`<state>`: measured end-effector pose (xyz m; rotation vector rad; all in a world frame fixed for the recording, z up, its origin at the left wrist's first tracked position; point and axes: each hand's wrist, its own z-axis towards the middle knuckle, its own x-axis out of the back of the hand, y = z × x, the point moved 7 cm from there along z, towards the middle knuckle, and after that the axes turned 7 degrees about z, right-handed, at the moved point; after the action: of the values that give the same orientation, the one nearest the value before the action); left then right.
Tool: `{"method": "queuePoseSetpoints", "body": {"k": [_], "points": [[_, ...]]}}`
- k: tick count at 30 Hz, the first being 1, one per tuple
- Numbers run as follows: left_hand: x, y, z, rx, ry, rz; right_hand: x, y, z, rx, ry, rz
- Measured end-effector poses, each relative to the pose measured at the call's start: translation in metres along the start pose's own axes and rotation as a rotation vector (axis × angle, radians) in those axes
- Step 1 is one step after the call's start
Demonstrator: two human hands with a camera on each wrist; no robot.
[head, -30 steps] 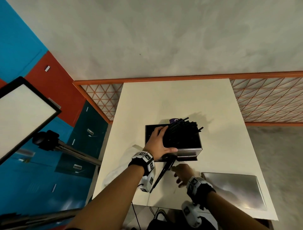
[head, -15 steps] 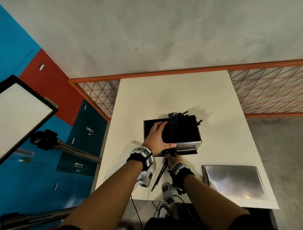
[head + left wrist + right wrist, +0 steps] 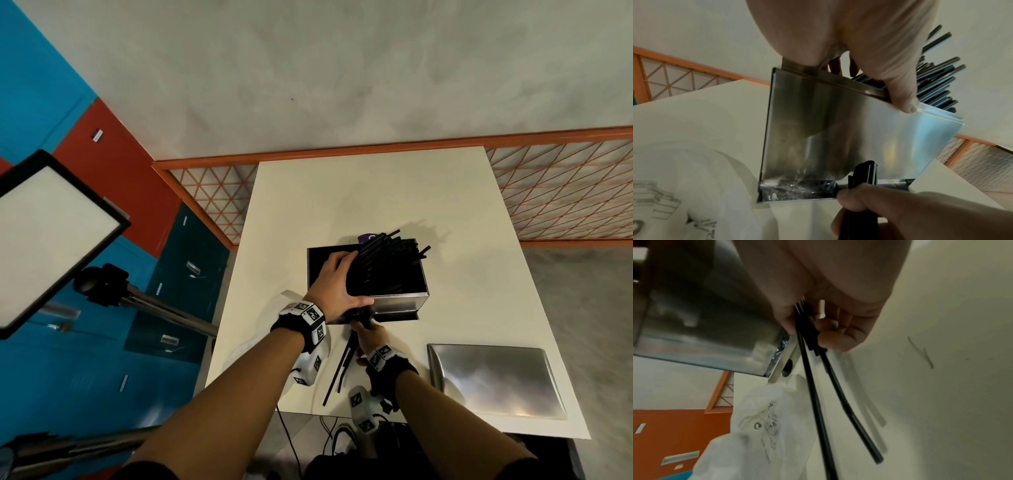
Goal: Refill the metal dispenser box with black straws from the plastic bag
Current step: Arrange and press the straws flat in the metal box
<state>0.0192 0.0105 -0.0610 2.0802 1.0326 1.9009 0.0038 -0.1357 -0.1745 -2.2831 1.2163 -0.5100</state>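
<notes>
left hand (image 3: 337,284) grips the near top rim of the metal dispenser box (image 3: 397,303) on the table (image 3: 376,192), thumb on the front face, fingers curled inside against the piled black straws (image 3: 387,263). right hand (image 3: 371,337) at the box's lower front, fingers clamped on a few loose straws (image 3: 816,386) trailing toward the table edge; plastic bag (image 3: 684,186) lies just left.

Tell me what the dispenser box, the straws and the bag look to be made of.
Dispenser box: brushed sheet metal, likely stainless steel, with soft reflections and folded edges. Straws: glossy black, probably plastic; thin tubes that bend. Bag: thin translucent white plastic film, crinkled, with grey print.
</notes>
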Motion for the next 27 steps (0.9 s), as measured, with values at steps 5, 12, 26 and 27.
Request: {"method": "queuePoseSetpoints", "body": {"k": [5,12,26,27], "points": [[0.002,0.0,-0.004,0.003,-0.011,0.024,-0.012,0.004,-0.01,-0.039,-0.092,-0.011],[0.009,0.0,-0.021,-0.033,0.05,0.015,-0.03,0.029,-0.008,-0.151,-0.159,0.079],[0.038,-0.006,-0.061,-0.108,0.254,-0.027,-0.07,0.082,-0.066,-0.343,-0.611,-0.157],[0.042,-0.006,-0.062,-0.107,0.27,-0.027,-0.074,0.083,-0.07,-0.353,-0.65,-0.143]]}}
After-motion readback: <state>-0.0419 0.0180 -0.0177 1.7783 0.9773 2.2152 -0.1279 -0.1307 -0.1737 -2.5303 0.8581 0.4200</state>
